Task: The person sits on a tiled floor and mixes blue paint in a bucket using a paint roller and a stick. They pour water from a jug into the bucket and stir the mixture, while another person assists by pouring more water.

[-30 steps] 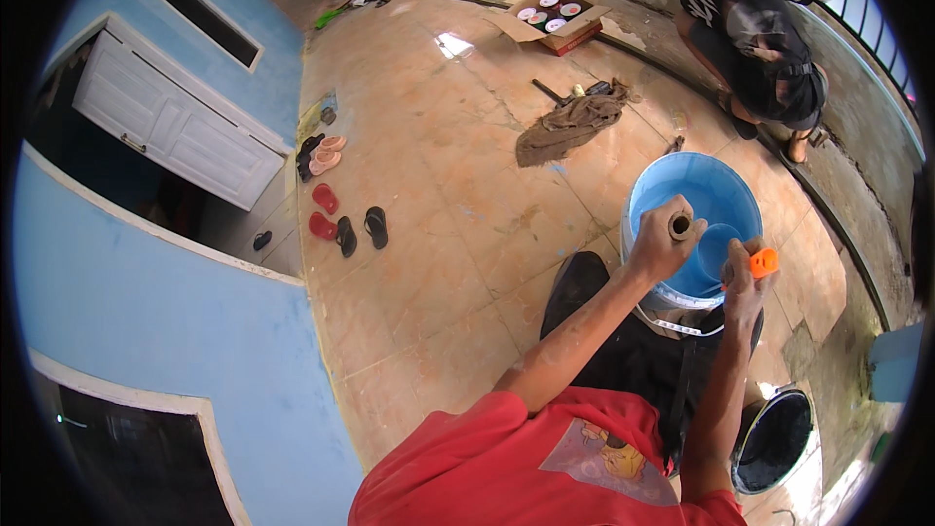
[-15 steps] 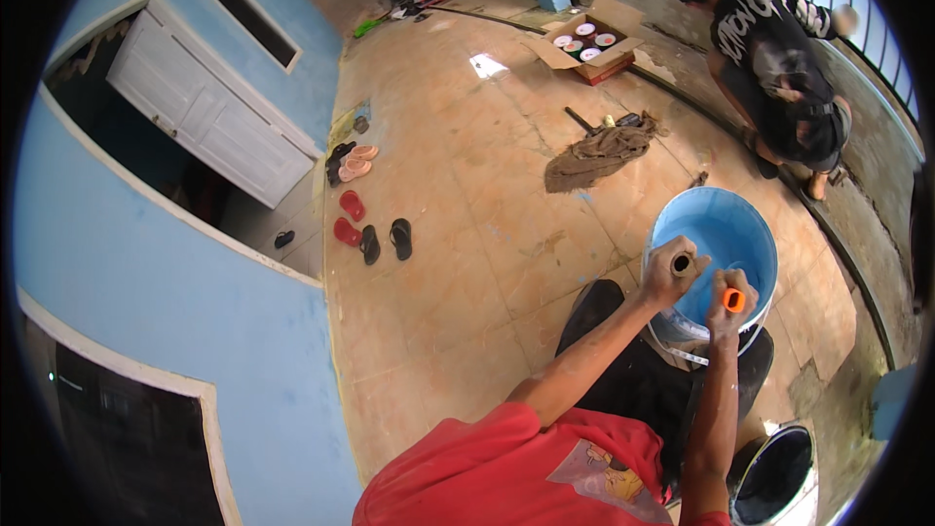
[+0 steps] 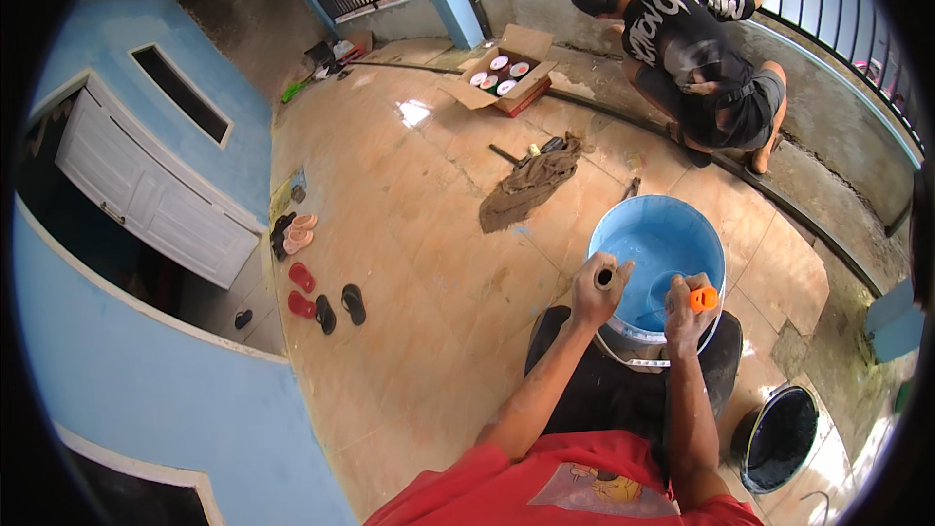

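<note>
A blue-coated bucket [image 3: 593, 234] stands between my knees, with bluish liquid paint in its bottom. At its near left rim, my left hand [image 3: 592, 297] is closed round a tube [image 3: 604, 278] whose dark hollow end points up at me. My right hand [image 3: 685, 317] grips an orange-ended handle [image 3: 703, 299] over the near right part of the bucket. The lower ends of both tools are too unclear to name. The bucket's wire handle [image 3: 623, 361] hangs down on my side.
A black bucket [image 3: 748, 453] stands near right. Brown cloth [image 3: 531, 193] lies ahead, with an open carton [image 3: 527, 100] of paint cans beyond. A co-worker [image 3: 696, 68] squats by the railing, far right. Several sandals [image 3: 325, 314] lie left, near a white door [image 3: 156, 185].
My hands have moved apart, the left one going out toward the bucket's left rim. The whole view has shifted, so the surroundings sit further left. Both hands keep their grip.
</note>
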Available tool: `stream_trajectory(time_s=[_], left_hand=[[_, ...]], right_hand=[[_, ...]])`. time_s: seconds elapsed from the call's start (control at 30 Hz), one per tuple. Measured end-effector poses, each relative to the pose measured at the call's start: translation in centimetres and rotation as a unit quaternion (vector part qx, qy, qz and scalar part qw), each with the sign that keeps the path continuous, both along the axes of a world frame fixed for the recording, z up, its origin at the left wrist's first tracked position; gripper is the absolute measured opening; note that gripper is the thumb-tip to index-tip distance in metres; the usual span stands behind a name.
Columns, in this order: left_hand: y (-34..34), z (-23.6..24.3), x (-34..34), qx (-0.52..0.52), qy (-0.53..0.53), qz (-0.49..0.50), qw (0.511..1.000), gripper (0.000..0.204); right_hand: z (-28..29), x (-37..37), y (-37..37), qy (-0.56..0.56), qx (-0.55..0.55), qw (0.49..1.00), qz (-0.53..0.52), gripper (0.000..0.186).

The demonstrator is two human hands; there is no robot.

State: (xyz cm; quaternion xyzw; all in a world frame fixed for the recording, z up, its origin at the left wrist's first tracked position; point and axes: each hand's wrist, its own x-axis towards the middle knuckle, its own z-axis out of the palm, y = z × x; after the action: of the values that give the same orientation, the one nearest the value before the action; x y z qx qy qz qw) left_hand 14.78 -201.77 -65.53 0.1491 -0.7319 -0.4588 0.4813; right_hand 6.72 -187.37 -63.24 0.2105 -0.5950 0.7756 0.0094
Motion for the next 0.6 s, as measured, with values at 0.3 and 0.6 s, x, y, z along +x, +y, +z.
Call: stream_trajectory(time_s=[0.3, 0.6], left_hand=[[1.7, -3.2, 0.5, -0.008, -0.041, -0.045, 0.998, 0.025], [1.1, 0.4, -0.7, -0.105, -0.005, -0.033, 0.994, 0.023]], right_hand=[[-1.1, -2.0, -1.2, 0.234, 0.083, 0.969, -0.002, 0.030], [-0.8, -0.6, 1.8, -0.009, 0.062, 0.997, 0.034, 0.032]])
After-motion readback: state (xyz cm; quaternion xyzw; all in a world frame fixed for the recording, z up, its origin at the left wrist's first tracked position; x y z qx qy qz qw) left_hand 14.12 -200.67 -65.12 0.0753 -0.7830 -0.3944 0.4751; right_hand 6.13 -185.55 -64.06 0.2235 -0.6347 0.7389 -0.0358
